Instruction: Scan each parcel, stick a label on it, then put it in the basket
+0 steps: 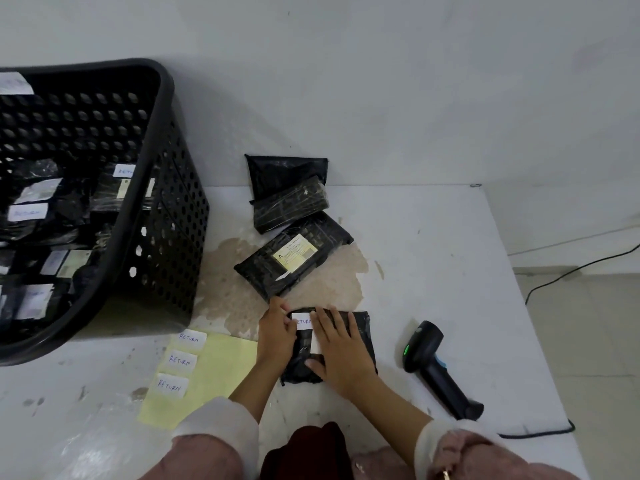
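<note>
A flat black plastic-wrapped parcel (pixel 332 344) lies on the white worn table (pixel 433 271), near its front edge and directly in front of the person. A white handwritten "RETURN" label (pixel 303 321) sits on the parcel's upper left area. The left hand (pixel 275 336) rests on the parcel's left edge, its fingers touching the label's left end. The right hand (pixel 341 351) lies flat and spread on the parcel, fingers extended, pressing down and grasping nothing. Whether the left fingers pinch the label or only press it cannot be determined.

To the left, a pale yellow backing sheet (pixel 214 368) carries three more "RETURN" labels (pixel 180 360). A black perforated plastic basket (pixel 162 209) stands at far left, holding labelled black parcels. Three more black parcels (pixel 294 258) lie behind the hands. A black handheld barcode scanner (pixel 436 368) lies to the right, untouched.
</note>
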